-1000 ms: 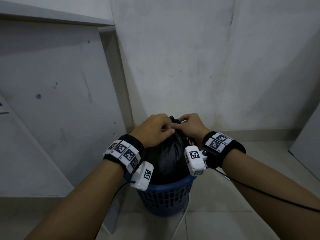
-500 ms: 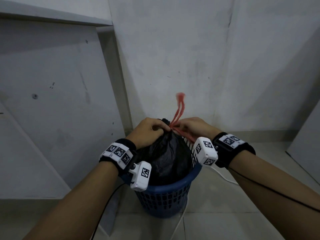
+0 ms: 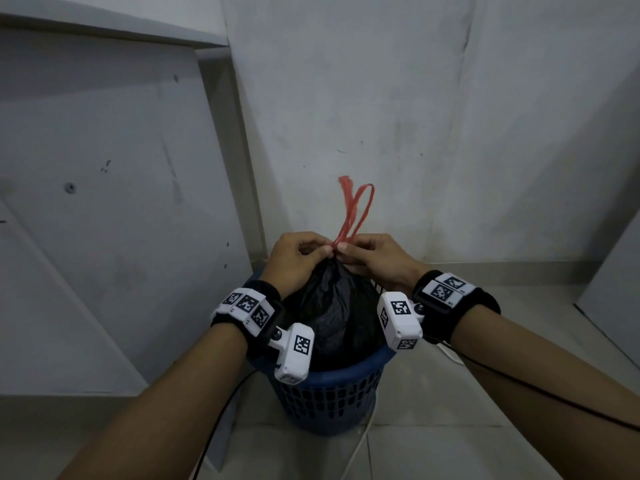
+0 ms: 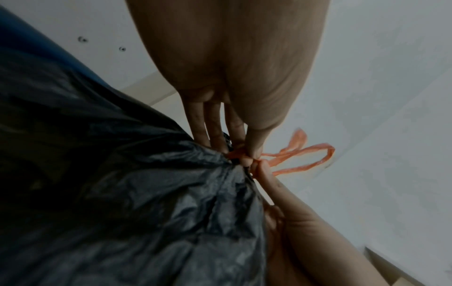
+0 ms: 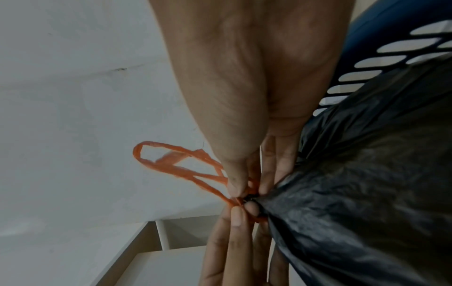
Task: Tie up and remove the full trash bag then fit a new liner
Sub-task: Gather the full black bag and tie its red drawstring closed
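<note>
White wall [image 3: 346, 81] behind blue basket [image 3: 329, 403]

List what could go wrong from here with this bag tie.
1. Both hands, left hand and right hand, pinch the red string right at the neck of the black bag; if either pinch slips, the gathered neck may loosen.
2. The string looks thin; a hard pull might snap it or tear the bag.
3. The bag sits snug in the blue bin; lifting it may drag the bin along.

One black trash bag [image 3: 332, 306], one red drawstring [image 3: 355, 213], one blue basket [image 3: 329, 400], two hands [image 3: 294, 261]
</note>
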